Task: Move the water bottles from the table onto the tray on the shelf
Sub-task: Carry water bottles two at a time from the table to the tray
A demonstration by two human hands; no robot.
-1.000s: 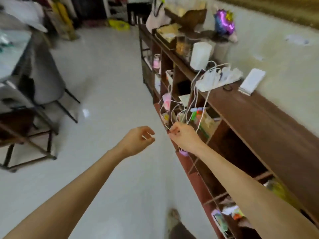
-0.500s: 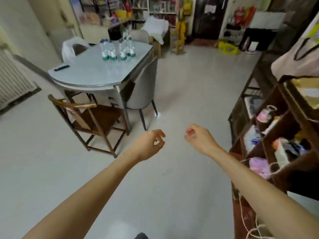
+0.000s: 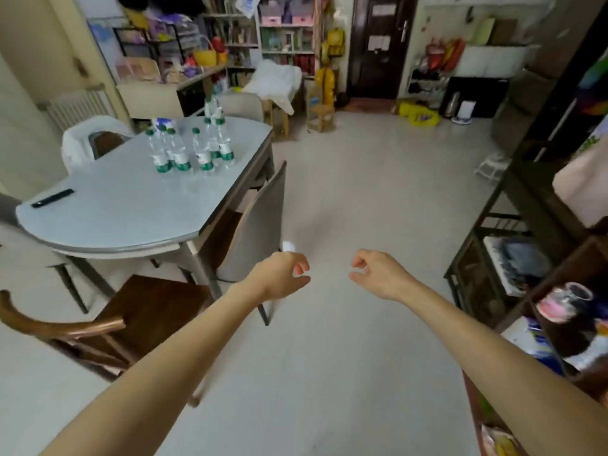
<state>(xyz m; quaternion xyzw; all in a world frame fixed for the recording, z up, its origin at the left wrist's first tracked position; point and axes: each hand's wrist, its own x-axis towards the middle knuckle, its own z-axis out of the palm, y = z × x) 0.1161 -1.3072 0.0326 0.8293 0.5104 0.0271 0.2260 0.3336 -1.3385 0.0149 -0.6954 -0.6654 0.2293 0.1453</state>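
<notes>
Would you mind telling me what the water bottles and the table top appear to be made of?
The water bottles look like clear thin plastic: see-through bodies, green caps and labels. The table top seems a smooth pale-grey slab, possibly stone or glass; its faint sheen leaves that open.

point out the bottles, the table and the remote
bottles (image 3: 204, 157): head view, green label of a front bottle
table (image 3: 131, 212): head view, bare top
remote (image 3: 52, 198): head view, middle of its dark body
</notes>
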